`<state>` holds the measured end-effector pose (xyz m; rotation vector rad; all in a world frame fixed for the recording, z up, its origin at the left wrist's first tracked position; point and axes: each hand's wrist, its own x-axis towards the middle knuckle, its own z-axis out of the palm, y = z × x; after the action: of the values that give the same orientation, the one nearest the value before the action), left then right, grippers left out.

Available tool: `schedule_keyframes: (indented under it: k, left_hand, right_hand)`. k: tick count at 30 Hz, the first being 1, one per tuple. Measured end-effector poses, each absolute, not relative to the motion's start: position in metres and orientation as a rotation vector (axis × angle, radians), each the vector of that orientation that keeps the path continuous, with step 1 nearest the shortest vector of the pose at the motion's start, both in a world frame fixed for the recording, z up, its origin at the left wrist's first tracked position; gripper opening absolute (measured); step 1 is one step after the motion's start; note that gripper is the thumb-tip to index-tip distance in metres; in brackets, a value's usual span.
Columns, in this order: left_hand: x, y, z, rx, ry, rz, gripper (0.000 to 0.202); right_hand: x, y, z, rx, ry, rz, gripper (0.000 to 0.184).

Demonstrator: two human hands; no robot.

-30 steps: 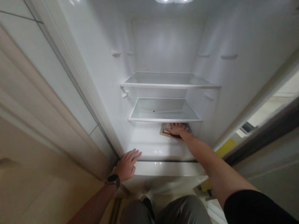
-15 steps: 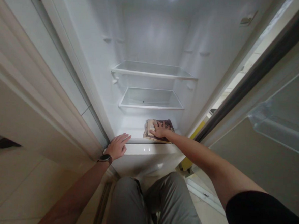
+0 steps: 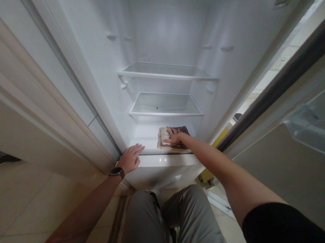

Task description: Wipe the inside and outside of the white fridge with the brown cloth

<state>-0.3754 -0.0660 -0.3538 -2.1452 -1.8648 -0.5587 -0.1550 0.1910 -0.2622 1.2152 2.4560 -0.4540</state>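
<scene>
In the head view, our only one now, we find the folded cloth (image 3: pixel 172 147) on the bottom floor (image 3: pixel 145 133) of the refrigerator, right of the middle, its front edge near the front ledge (image 3: pixel 160 161) and below the lower glass shelf (image 3: pixel 167 104). Our right hand (image 3: pixel 174 136) is plainly the nearer one: it lies on top, palm down, so the cloth is directly beneath the fingers, not between them. Those fingers are spread and extended, pointing inward and leftward, with nothing clenched or pinched as far as we can see. The cloth looks longer from side to side than front to back, though our slanted view makes that uncertain; the right forearm crosses its near right corner. Our left hand (image 3: pixel 130 159), relaxed with fingers extended and holding nothing, rests at the left end of the ledge, apart from the cloth, which lies to its right and farther in.
</scene>
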Motion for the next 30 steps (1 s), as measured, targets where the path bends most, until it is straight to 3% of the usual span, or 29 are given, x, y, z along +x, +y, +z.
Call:
schedule_keyframes:
  k: [30]
  left_hand:
    - [-0.377,-0.069,-0.356,-2.196,-1.830,-0.522,0.091]
  right_hand:
    - [-0.233,0.297,-0.277,1.344,2.610,-0.428,0.099]
